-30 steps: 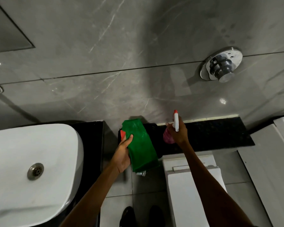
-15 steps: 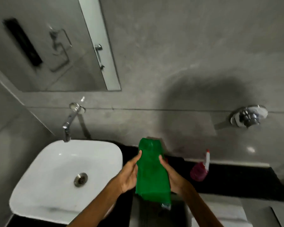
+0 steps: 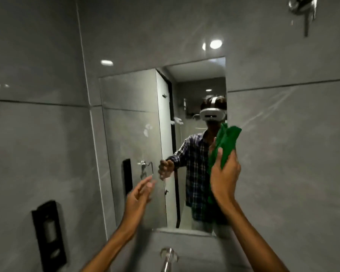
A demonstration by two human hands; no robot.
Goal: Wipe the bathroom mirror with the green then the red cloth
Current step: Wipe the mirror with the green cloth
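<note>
Gripping the green cloth (image 3: 225,146), the right hand (image 3: 225,177) is raised at the right edge of the mirror (image 3: 137,154), its fingers closed around the bunched fabric, whose top rises above the hand and overlaps the mirror's right border. The left hand (image 3: 138,195) is lifted in front of the mirror's lower middle, open and holding nothing, fingers loosely spread and somewhat blurred. White smears mark the glass near its centre. Below the mirror, a chrome tap (image 3: 168,259) juts from the grey tiled wall (image 3: 292,154).
</note>
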